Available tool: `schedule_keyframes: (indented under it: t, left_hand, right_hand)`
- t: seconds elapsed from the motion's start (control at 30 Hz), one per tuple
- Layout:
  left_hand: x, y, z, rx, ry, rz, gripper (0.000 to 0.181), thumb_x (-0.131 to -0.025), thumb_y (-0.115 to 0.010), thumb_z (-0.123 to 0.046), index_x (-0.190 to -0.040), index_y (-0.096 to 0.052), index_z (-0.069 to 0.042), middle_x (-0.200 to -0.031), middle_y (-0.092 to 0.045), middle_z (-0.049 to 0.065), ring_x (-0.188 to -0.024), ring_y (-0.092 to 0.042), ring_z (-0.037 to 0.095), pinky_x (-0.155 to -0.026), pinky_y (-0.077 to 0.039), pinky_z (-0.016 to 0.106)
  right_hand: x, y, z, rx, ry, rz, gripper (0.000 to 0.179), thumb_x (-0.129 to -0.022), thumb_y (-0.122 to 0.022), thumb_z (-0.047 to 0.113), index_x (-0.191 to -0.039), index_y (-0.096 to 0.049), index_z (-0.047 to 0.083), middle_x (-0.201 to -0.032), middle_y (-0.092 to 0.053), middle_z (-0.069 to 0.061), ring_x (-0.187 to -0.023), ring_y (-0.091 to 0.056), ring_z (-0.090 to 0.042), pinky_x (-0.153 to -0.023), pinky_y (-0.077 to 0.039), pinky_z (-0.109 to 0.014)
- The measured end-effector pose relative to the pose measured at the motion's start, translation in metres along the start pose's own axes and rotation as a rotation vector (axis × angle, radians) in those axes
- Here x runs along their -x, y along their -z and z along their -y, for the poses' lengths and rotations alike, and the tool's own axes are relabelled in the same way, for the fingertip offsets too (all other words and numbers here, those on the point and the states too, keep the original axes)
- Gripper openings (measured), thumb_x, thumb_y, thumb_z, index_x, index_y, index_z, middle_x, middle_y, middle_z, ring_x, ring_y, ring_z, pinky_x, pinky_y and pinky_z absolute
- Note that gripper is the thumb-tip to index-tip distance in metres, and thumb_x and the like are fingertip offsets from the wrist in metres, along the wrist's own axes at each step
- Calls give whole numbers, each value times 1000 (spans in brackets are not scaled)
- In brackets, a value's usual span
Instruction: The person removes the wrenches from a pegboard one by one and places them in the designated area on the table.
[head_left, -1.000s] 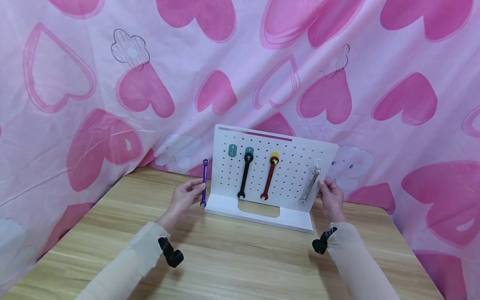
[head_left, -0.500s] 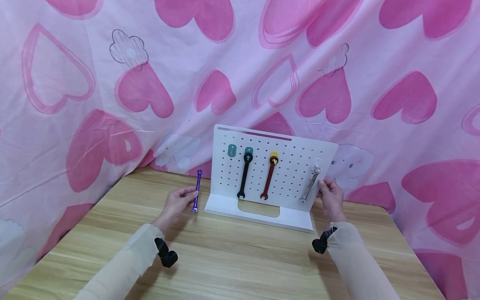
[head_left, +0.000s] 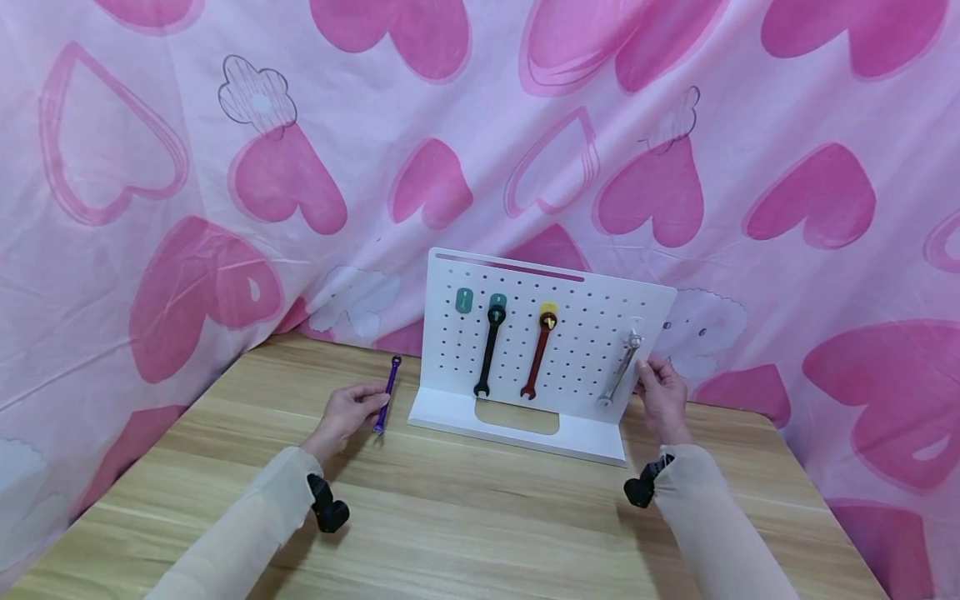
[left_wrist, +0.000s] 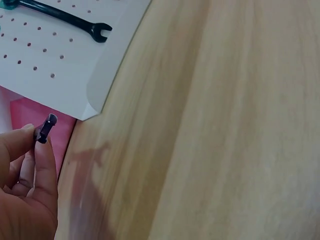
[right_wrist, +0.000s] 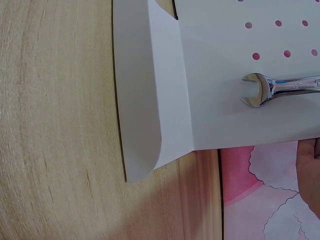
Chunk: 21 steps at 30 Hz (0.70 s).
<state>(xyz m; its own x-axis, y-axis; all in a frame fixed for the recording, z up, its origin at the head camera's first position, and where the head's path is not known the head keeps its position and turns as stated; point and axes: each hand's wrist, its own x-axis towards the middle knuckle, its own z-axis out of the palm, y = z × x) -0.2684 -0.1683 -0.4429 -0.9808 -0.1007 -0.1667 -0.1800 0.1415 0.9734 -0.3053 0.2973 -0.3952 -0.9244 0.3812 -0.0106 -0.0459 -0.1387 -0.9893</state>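
Observation:
In the head view my left hand (head_left: 347,417) pinches a purple combination wrench (head_left: 387,395) between thumb and fingers, left of the white pegboard (head_left: 517,350). The wrench stands nearly upright, leaning a little, apart from the board. From the left wrist camera, one end of the purple wrench (left_wrist: 45,129) points at the lens, its shadow falling on the table. At the board's right edge, my right hand (head_left: 663,400) holds on; its far fingers are hidden. A silver wrench (head_left: 621,371) hangs beside that hand, its open end (right_wrist: 257,90) large in the right wrist view.
A black wrench (head_left: 491,350) and a red wrench (head_left: 539,357) hang on the board's middle. Left of them is a bare green hook plate (head_left: 464,301). The board stands on a wooden table (head_left: 480,517), before a pink heart-patterned curtain (head_left: 360,100).
My left hand has drawn the purple wrench left, down and away from the pegboard, and the wrench leans more. The right hand and the board have stayed put.

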Motion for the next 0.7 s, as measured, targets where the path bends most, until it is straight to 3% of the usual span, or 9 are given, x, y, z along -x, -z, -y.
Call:
schedule_keyframes:
  t: [0.13,0.43,0.7]
  left_hand:
    - [-2,0,4,-38,-1,6,36,-94,-64,-12,-127,-61,2,-93,-67,-5,-75,-57,1,-65,-53,13]
    - [-4,-1,6,-62,10,0,34,-94,-63,-7,-125,-61,6,-86,-70,-5,-70,-57,0,-59,-52,13]
    - [-2,-1,7,-111,15,-23,31,-92,-64,-4,-120,-63,9,-91,-73,4,-70,-57,1,-60,-52,14]
  right_hand:
    - [0,0,1,3,0,1,6,-98,-57,27,-95,-62,24,-90,-63,19,-93,-56,0,-79,-52,-11]
    - [1,-3,0,-30,41,-13,14,-97,-59,20,-85,-62,24,-84,-64,17,-82,-60,-1,-73,-53,-13]
    - [2,-3,1,-23,23,-18,9,-97,-59,21,-88,-63,23,-85,-64,17,-80,-59,-1,-72,-53,-13]
